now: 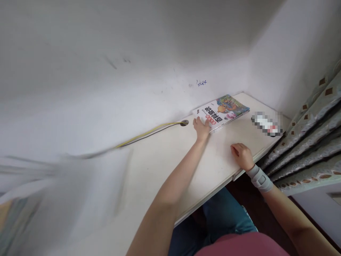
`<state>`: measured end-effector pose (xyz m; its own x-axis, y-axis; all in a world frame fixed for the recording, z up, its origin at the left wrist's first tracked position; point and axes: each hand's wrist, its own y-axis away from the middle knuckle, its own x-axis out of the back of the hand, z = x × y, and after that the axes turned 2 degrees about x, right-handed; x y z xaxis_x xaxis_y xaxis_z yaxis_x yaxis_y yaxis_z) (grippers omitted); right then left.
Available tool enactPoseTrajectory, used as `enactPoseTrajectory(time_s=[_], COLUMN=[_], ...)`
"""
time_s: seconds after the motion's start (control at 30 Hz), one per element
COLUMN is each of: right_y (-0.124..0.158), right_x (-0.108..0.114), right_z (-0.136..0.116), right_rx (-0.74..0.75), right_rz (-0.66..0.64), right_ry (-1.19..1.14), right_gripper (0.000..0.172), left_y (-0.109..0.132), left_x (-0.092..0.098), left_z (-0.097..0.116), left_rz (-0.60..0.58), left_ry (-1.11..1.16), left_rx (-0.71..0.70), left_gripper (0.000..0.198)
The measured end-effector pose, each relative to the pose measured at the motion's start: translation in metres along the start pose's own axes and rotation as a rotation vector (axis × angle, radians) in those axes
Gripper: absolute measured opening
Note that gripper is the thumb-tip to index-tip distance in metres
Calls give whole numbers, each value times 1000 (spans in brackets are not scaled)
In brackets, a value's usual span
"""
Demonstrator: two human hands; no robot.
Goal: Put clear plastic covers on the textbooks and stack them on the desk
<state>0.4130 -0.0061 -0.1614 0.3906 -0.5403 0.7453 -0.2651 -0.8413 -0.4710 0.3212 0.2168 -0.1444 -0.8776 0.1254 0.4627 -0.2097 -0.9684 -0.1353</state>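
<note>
Two or more thin picture books [221, 110] lie stacked flat against the wall, the top one with a colourful cartoon cover and large Chinese characters. My left hand [201, 128] reaches across to their near left corner; its fingers and thumb are apart and touch the cover there. Nearer the front edge, my right hand [242, 155] rests on the white desk [165, 156] with its fingers curled in, and nothing shows in it. A grey wrist band [261, 179] wraps my right wrist.
A blurred-out object [266, 123] lies at the desk's right end. Yellow and black cables [149, 133] run along the wall into a round hole [184, 123]. A patterned curtain [309, 142] hangs at the right. Smeared pale shapes [29, 192] fill the lower left.
</note>
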Motion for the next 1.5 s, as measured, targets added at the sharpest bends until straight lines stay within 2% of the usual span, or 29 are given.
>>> enactPoseTrajectory(time_s=[0.1,0.23,0.3,0.37,0.43,0.5,0.57,0.63,0.67,0.7,0.77,0.9,0.93,1.0,1.07,1.2,1.4,1.5], right_y=[0,0,0,-1,0,1,3,4,3,1,-5,-23,-26,-29,-28,-16,-4,-1], right_x=[1,1,1,0,0,1,3,6,7,6,0,-29,-38,-56,-70,-86,-90,-91], right_z=[0,0,1,3,7,11,16,20,21,20,13,-32,-47,-79,-107,-136,-132,-130], right_rx=[12,19,20,24,33,52,77,113,141,177,250,446,498,585,665,764,729,725], right_rz=[-3,-7,2,17,35,47,46,27,16,-12,-64,-231,-279,-359,-411,-435,-417,-418], right_ry=[22,34,27,19,8,0,0,17,36,62,74,86,98,120,125,144,203,214], right_gripper=[30,30,30,29,29,28,27,27,28,28,29,32,33,34,35,37,40,43], left_y=[14,23,22,21,27,43,70,105,123,140,168,198,202,208,212,217,215,213], left_x=[-11,-26,-25,-15,7,41,83,128,151,172,213,280,293,311,323,335,345,347], left_z=[2,10,14,17,15,8,-6,-24,-33,-43,-62,-93,-100,-109,-115,-116,-111,-115], left_rz=[30,-4,-1,11,22,-31,-192,-412,-476,-476,-348,62,118,143,108,73,71,74], left_ry=[-123,-163,-148,-133,-122,-154,-257,-424,-519,-609,-770,-989,-1022,-1045,-1024,-972,-916,-907], left_rx=[8,44,39,30,-26,-190,-434,-638,-702,-719,-628,-147,-28,157,246,256,253,255], left_gripper=[66,65,63,60,57,51,45,39,36,34,32,36,38,42,43,34,40,35])
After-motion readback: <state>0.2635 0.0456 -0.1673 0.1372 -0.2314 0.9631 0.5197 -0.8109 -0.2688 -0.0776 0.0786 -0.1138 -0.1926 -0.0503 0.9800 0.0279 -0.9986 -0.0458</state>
